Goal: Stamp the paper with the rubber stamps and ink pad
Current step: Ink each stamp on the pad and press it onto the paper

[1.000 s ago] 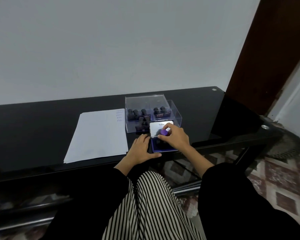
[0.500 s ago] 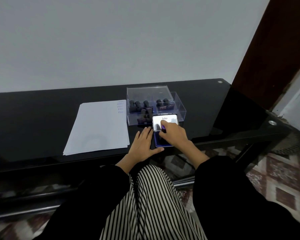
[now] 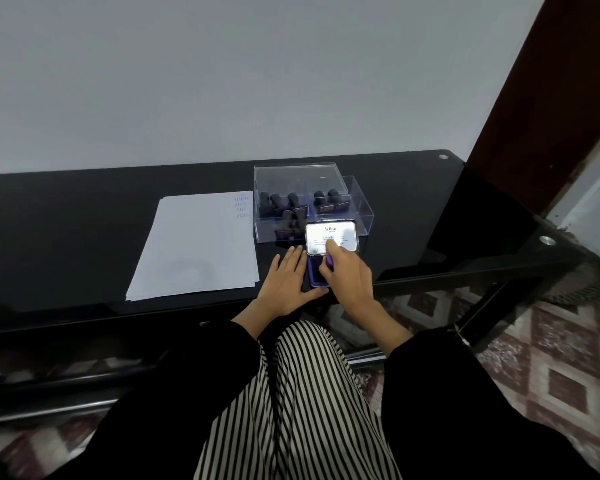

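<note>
Seven dark stamps [image 3: 293, 204] are sitting in two clear boxes [image 3: 312, 202]; right hand [image 3: 347, 277] is pinching a purple-topped stamp [image 3: 329, 260] on the open ink pad [image 3: 317, 277], left hand [image 3: 286, 284] lying flat, fingers together, near the tabletop's front edge.

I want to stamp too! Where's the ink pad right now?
The ink pad lies open at the table's near edge, right of the paper, in front of the clear stamp box, between the left hand and right hand.

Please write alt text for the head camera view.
The right hand presses a purple stamp onto the open ink pad; the left hand lies flat beside it. Paper lies left, a clear box of stamps behind.
</note>
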